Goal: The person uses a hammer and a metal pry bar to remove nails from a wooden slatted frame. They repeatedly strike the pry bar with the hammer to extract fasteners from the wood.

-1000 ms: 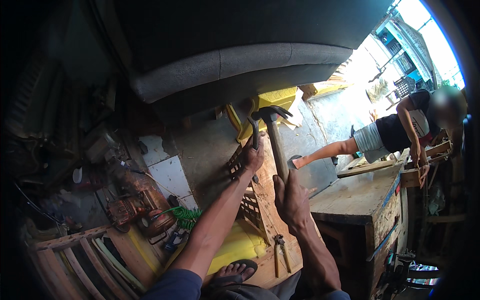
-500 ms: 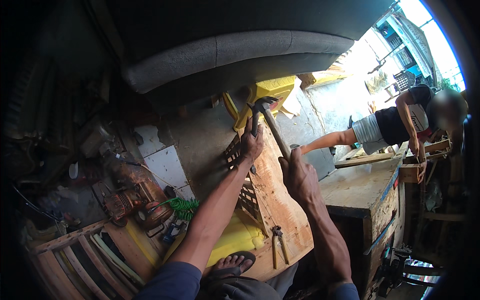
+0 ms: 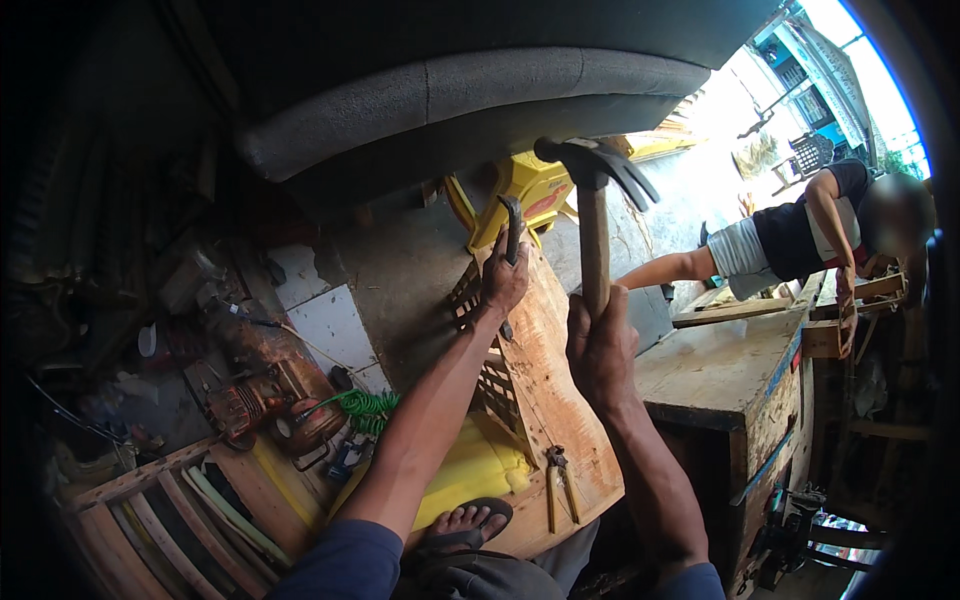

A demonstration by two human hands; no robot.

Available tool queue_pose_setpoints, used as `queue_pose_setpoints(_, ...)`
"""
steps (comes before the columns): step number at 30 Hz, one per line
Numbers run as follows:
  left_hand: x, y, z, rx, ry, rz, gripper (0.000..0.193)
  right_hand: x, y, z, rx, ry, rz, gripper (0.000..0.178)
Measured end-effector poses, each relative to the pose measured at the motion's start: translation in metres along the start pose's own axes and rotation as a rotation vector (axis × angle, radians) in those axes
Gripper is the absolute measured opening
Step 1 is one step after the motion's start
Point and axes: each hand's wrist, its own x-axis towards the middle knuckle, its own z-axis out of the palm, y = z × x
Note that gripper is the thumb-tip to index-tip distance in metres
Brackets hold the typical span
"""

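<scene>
My right hand (image 3: 598, 342) grips the wooden handle of a claw hammer (image 3: 592, 190), raised upright with its dark head above the hand. My left hand (image 3: 503, 277) holds a dark metal bar (image 3: 512, 228) upright against the upper edge of a wooden frame piece (image 3: 545, 400) that leans across my lap. The hammer head sits to the right of and above the bar. A woven cane panel (image 3: 488, 372) shows on the frame's left side.
Pincers (image 3: 557, 478) lie on the frame's lower end. A dark grey cushioned edge (image 3: 460, 105) hangs overhead. A wooden workbench (image 3: 735, 370) stands on the right, with another person (image 3: 800, 235) bent over it. Yellow foam (image 3: 465, 480), a green coiled hose (image 3: 365, 408), an orange machine (image 3: 265, 400), and a yellow stool (image 3: 525, 190) are around.
My right hand has lifted the hammer upward and to the right, away from the bar. My left hand stays on the bar at the frame's edge.
</scene>
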Motion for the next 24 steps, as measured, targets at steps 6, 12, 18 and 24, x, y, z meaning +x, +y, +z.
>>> queue_pose_setpoints(6,-0.001,-0.013,-0.011,-0.294,0.020,-0.108,0.038,-0.007,-0.006,-0.030,0.056,-0.061,0.141,0.025)
queue_pose_setpoints(12,-0.031,0.050,-0.022,-0.380,0.037,-0.258,0.049,-0.101,0.013,-0.035,0.174,-0.010,0.425,0.027)
queue_pose_setpoints(18,-0.026,0.092,-0.026,-0.211,-0.268,0.066,0.031,-0.184,0.033,-0.028,0.253,-0.064,0.799,0.038)
queue_pose_setpoints(24,-0.074,0.078,0.033,0.050,-0.582,0.409,0.027,-0.242,0.064,-0.041,0.196,0.047,0.892,0.037)
